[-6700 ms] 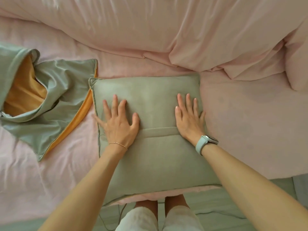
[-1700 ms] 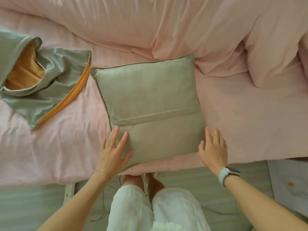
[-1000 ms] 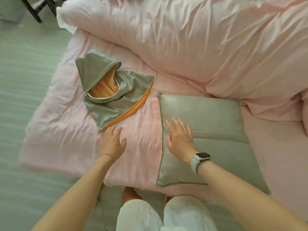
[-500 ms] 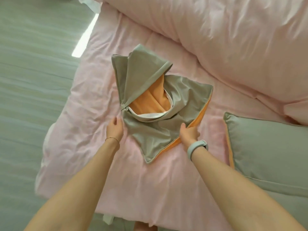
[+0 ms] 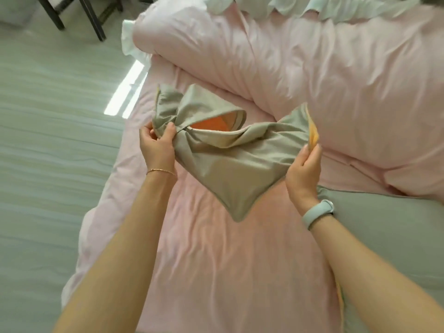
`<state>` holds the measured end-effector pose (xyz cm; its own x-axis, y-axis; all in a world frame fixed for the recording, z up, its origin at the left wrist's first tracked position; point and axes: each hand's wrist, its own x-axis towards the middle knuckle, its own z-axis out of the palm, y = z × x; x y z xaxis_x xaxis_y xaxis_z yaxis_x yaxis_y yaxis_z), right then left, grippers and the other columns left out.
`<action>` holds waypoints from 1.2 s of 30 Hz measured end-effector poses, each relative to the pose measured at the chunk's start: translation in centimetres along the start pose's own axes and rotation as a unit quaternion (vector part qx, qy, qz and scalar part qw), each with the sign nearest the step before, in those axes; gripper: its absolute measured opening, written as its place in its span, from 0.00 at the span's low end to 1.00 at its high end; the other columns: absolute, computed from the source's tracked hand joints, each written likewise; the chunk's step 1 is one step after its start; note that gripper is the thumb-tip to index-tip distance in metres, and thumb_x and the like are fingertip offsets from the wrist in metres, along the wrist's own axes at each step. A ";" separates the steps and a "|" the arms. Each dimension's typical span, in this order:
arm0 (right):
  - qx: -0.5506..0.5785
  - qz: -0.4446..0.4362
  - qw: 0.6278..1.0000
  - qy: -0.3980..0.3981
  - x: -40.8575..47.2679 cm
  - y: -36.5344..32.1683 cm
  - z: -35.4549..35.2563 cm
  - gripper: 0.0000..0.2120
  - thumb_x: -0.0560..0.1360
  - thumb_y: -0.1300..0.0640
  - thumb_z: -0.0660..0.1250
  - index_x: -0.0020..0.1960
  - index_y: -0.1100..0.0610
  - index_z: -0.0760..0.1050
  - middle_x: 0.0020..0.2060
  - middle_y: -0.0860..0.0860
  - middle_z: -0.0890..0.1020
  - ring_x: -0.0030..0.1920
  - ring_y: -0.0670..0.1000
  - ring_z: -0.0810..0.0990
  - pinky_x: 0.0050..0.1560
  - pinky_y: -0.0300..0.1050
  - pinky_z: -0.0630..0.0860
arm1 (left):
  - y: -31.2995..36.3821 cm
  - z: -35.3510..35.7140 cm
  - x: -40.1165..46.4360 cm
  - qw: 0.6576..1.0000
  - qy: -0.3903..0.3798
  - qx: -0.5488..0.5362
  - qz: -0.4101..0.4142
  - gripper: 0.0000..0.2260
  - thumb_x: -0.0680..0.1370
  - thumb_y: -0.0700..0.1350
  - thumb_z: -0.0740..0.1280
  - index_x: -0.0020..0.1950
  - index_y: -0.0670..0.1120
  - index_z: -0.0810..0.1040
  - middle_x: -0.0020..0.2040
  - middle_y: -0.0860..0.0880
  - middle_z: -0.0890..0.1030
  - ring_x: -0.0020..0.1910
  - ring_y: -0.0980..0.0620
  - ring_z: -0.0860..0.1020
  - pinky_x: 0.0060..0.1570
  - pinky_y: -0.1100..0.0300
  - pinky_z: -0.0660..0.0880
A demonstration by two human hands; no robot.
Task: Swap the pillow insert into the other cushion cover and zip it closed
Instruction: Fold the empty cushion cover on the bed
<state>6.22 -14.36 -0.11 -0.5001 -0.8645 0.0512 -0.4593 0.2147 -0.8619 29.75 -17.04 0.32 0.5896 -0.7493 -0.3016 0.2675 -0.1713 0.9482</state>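
An empty grey-green cushion cover [image 5: 230,162] with an orange lining hangs crumpled between my hands, lifted off the pink bed. Its zipper opening gapes on top and shows the orange inside. My left hand [image 5: 157,146] grips the cover's left side beside the opening. My right hand [image 5: 304,168] pinches the cover's right edge, where an orange strip sticks up. The stuffed grey-green cushion [image 5: 389,239] lies on the bed at the right, partly behind my right forearm.
A bunched pink duvet [image 5: 312,75] fills the back and right of the bed. The pink sheet [image 5: 216,272] stretches below the cover. Pale floor [image 5: 48,152] lies to the left, with dark furniture legs [image 5: 93,19] at top left.
Both hands left the stuffed cushion and moved left to the empty cover. They took hold of it and lifted it off the bed; it now hangs between them.
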 end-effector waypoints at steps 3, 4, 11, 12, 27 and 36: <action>0.004 0.015 1.000 -0.003 -1.4 -0.7 -2.9 0.09 0.82 0.59 0.51 0.48 0.62 0.65 0.33 0.51 0.70 0.32 0.48 0.67 0.34 0.33 0.64 | -0.1 -2.3 -2.9 0.998 0.018 0.066 -0.014 0.09 0.75 0.41 0.68 0.48 0.47 0.68 0.45 0.50 0.75 0.46 0.53 0.76 0.54 0.54 0.76; -0.029 0.055 0.997 -0.034 -2.3 0.7 -3.6 0.11 0.82 0.57 0.51 0.48 0.63 0.66 0.35 0.53 0.73 0.33 0.51 0.70 0.36 0.36 0.66 | -1.1 -3.4 -4.1 0.994 0.028 0.089 -0.048 0.10 0.75 0.43 0.69 0.49 0.45 0.67 0.46 0.49 0.75 0.48 0.50 0.76 0.57 0.48 0.75; -0.143 -0.009 0.965 -0.218 -10.5 5.4 -2.7 0.10 0.75 0.62 0.64 0.56 0.63 0.74 0.46 0.56 0.76 0.49 0.58 0.75 0.53 0.55 0.71 | -8.6 -8.5 -11.4 0.971 0.026 0.142 -0.189 0.06 0.76 0.42 0.67 0.46 0.45 0.69 0.42 0.47 0.78 0.41 0.50 0.78 0.47 0.49 0.77; -0.131 -0.063 0.941 -0.305 -11.8 4.7 -1.4 0.08 0.75 0.62 0.65 0.53 0.61 0.76 0.45 0.55 0.78 0.48 0.56 0.75 0.53 0.53 0.71 | -9.0 -8.7 -12.1 0.972 0.021 0.126 -0.197 0.05 0.77 0.41 0.65 0.45 0.46 0.69 0.40 0.48 0.77 0.38 0.52 0.76 0.42 0.52 0.75; -0.072 -0.049 0.871 -0.484 -11.3 0.1 4.9 0.14 0.73 0.59 0.69 0.34 0.48 0.66 0.33 0.45 0.75 0.37 0.49 0.72 0.42 0.47 0.70 | -6.5 -9.3 -13.0 0.993 -0.047 0.068 -0.079 0.07 0.78 0.34 0.61 0.47 0.46 0.71 0.44 0.49 0.79 0.39 0.60 0.78 0.39 0.69 0.75; -0.189 0.003 0.943 -0.273 -0.3 1.1 0.7 0.09 0.75 0.55 0.66 0.39 0.55 0.68 0.32 0.46 0.72 0.43 0.53 0.74 0.42 0.44 0.66 | -5.7 -14.8 -8.4 0.958 0.225 0.177 -0.026 0.15 0.76 0.36 0.64 0.36 0.51 0.64 0.36 0.54 0.70 0.43 0.50 0.69 0.45 0.59 0.67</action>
<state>6.40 -14.24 -1.41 -0.0989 -0.9457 -0.3096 -0.7387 0.2782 -0.6139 34.56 -0.25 -3.99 0.8725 -0.3962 -0.2859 0.0771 -0.4661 0.8814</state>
